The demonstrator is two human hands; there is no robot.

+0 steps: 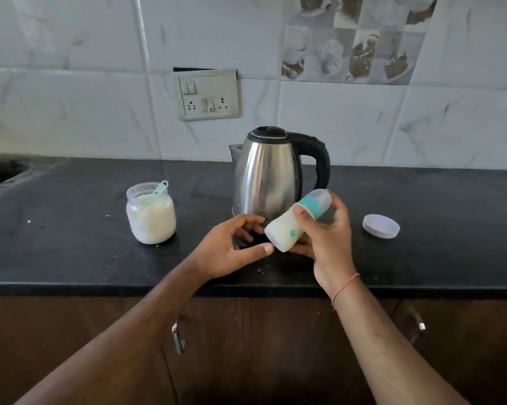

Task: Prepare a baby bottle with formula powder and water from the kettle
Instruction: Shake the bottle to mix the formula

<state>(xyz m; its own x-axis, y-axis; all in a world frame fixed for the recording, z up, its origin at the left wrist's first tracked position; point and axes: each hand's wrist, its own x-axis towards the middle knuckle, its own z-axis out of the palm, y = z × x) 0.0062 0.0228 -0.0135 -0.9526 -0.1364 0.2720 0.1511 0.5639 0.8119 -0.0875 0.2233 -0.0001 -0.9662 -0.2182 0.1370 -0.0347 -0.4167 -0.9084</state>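
My right hand (329,244) grips a baby bottle (287,229) that holds milky white liquid. The bottle is tilted, its teal collar and clear cap pointing up to the right, its base down to the left. My left hand (231,247) hovers beside the bottle's base with relaxed fingers, the thumb tip close to or touching it. The steel kettle (265,173) with a black lid and handle stands right behind the hands on the black counter (70,244). An open jar of formula powder (150,216) with a teal scoop (160,188) in it stands to the left.
A white jar lid (381,225) lies on the counter to the right. A socket and switch plate (208,95) sits on the tiled wall behind the kettle. A sink edge (0,173) shows at far left. Cabinet handles (177,336) are below the counter edge.
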